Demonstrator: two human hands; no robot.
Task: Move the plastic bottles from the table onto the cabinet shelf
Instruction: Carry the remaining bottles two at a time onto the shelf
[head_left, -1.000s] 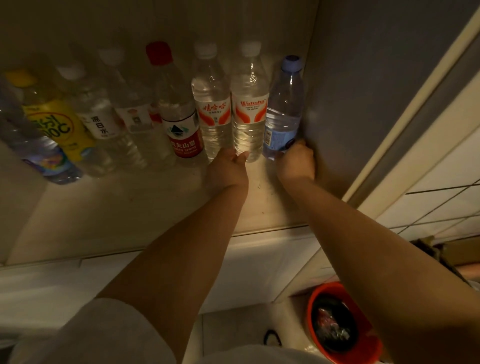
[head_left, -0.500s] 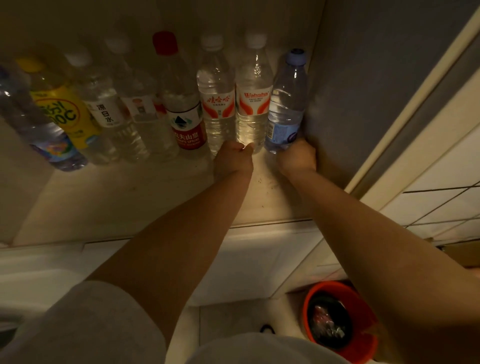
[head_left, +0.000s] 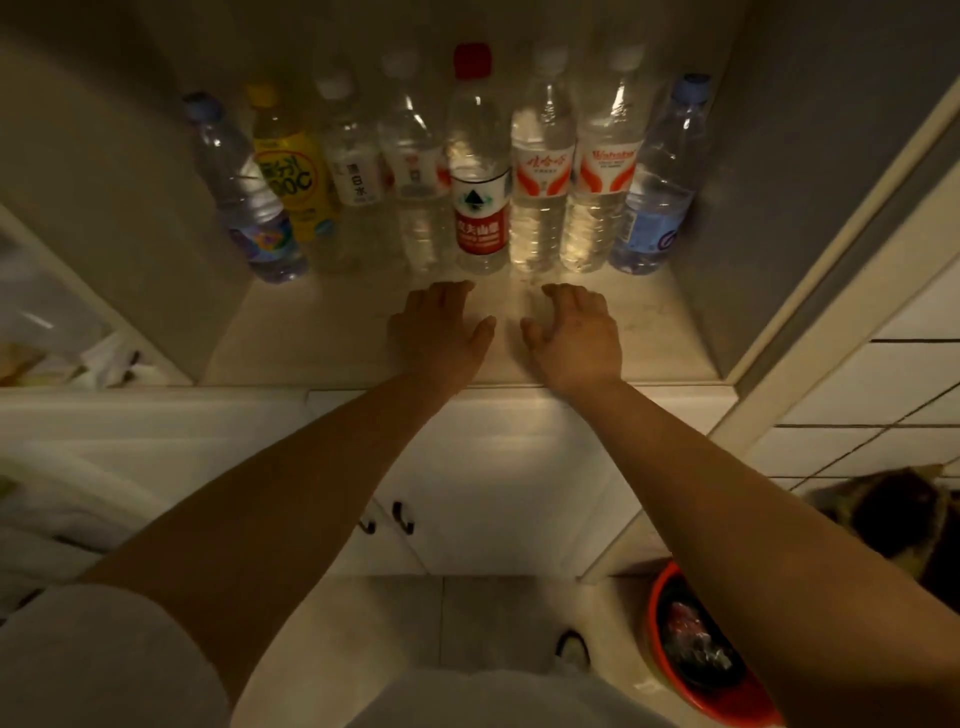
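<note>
Several plastic bottles stand upright in a row at the back of the cabinet shelf (head_left: 322, 338). From the left: a blue-capped bottle (head_left: 244, 208), a yellow-labelled bottle (head_left: 291, 171), clear white-capped ones, a red-capped bottle (head_left: 478, 208), two with orange-and-white labels (head_left: 543, 192), and a blue-capped bottle (head_left: 657, 208) by the right wall. My left hand (head_left: 441, 327) and my right hand (head_left: 576, 332) hover over the shelf in front of the row. Both are empty with fingers spread, a little short of the bottles.
Grey cabinet side walls close the shelf on both sides. White cupboard doors with dark handles (head_left: 402, 519) sit below the shelf edge. A red bin (head_left: 696, 660) stands on the floor at the lower right, beside a tiled wall (head_left: 857, 415).
Both hands have let go of the rightmost bottles and drawn back toward the shelf's front edge. The view has shifted, showing the whole row.
</note>
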